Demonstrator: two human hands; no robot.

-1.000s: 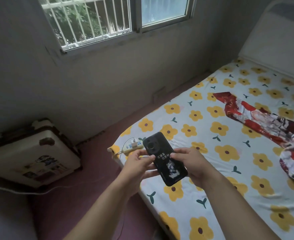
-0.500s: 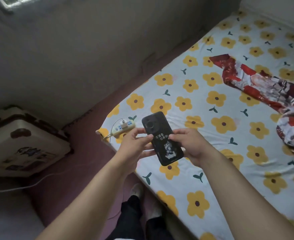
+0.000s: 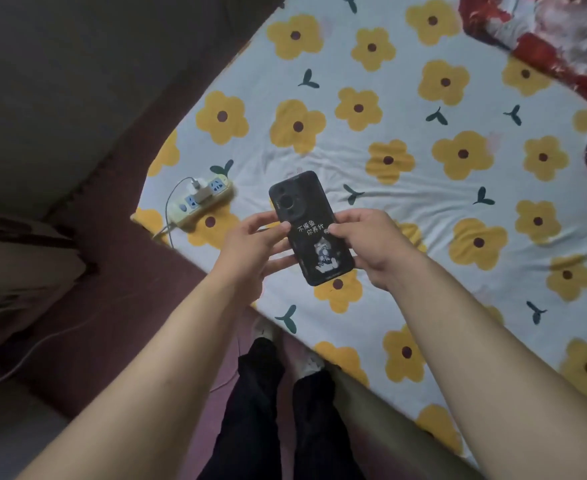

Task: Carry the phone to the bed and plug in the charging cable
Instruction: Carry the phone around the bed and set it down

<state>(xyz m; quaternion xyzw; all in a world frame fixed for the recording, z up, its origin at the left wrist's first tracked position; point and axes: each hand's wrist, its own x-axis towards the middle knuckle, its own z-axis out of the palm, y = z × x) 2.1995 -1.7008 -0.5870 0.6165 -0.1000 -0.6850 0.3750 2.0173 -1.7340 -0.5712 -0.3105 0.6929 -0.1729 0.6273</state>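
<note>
Now I am holding the phone [image 3: 312, 227] face down in both hands above the bed [image 3: 423, 188]; its long axis is pointing away, and the power strip [image 3: 200, 201] with charger is lying left of it, nearer my left hand [image 3: 250, 247] than my right hand [image 3: 371, 245].

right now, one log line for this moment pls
phone: held back-up over bed | left hand, right hand: both gripping | power strip: bed corner | cable: unplugged
</note>
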